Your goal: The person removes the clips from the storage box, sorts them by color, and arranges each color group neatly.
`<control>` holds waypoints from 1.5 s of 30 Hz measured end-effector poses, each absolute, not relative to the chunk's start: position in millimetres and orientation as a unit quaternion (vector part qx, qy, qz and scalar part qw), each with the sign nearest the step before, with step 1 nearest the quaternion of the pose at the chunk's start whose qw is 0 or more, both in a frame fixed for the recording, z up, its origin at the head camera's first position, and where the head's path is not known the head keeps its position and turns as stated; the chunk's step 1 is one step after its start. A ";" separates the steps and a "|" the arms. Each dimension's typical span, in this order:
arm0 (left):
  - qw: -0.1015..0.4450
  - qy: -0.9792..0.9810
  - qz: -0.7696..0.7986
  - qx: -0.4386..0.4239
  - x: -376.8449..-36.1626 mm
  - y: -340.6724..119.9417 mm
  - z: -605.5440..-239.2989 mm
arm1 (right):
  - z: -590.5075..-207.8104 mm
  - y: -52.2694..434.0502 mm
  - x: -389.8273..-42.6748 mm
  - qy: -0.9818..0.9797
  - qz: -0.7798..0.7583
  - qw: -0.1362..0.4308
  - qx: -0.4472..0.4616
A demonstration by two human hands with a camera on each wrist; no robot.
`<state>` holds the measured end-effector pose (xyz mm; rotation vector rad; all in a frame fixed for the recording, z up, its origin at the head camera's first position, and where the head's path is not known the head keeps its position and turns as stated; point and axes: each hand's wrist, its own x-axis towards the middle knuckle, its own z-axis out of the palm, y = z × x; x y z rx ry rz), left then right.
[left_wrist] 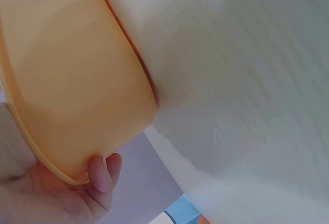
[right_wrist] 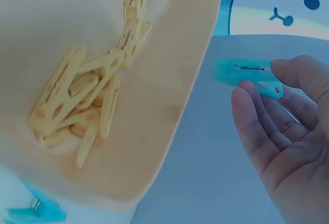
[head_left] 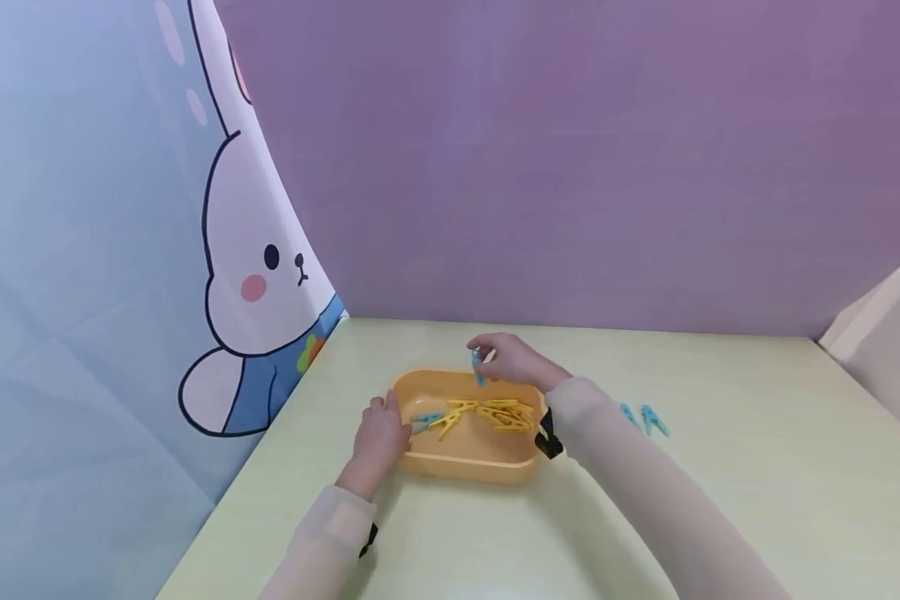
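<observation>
My right hand (head_left: pixel 516 360) pinches a blue clothespin (right_wrist: pixel 247 74) between thumb and fingers, above the far rim of an orange plastic basin (head_left: pixel 465 468). At the basin's left end, my left hand (head_left: pixel 381 433) grips the rim, its fingertips curled against the outer wall in the left wrist view. Inside the basin several yellow clothespins (head_left: pixel 508 415) lie in a loose heap toward the right. Blue clothespins (head_left: pixel 426 419) rest at the left of the inside, close to the left fingers.
On the pale table (head_left: pixel 757 467), blue clothespins (head_left: pixel 654 421) lie right of the basin, partly behind the right forearm. A purple backdrop (head_left: pixel 570 167) rises at the table's far edge. A blue sheet with a cartoon rabbit (head_left: pixel 255 250) hangs on the left.
</observation>
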<state>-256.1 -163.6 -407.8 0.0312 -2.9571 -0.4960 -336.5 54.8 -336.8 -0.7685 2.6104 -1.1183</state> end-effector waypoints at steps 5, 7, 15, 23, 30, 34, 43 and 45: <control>0.069 -0.984 -0.166 0.011 -256.2 -165.7 -408.4 | -338.2 67.8 -337.5 0.887 -0.374 0.088 -0.255; 0.069 -0.984 -0.166 0.010 -256.0 -165.8 -408.1 | -339.0 73.2 -337.6 0.888 -0.376 0.083 -0.251; 0.074 -0.983 -0.165 0.000 -255.3 -165.2 -406.8 | -340.9 89.5 -337.7 0.887 -0.393 0.068 -0.231; 0.077 -0.984 -0.160 -0.008 -254.9 -164.3 -406.8 | -342.0 100.3 -337.2 0.892 -0.394 0.058 -0.216; 0.079 -0.983 -0.164 -0.005 -255.6 -163.4 -408.3 | -345.4 110.9 -335.7 0.890 -0.404 0.051 -0.204; 0.080 -0.983 -0.166 -0.002 -255.6 -163.3 -406.9 | -345.9 117.9 -329.9 0.888 -0.413 0.052 -0.197; 0.067 -0.985 -0.162 -0.002 -254.4 -165.9 -404.5 | -349.3 135.5 -325.8 0.881 -0.433 0.060 -0.182; 0.068 -0.984 -0.163 -0.003 -254.6 -166.3 -404.4 | -351.0 139.3 -325.2 0.881 -0.435 0.056 -0.178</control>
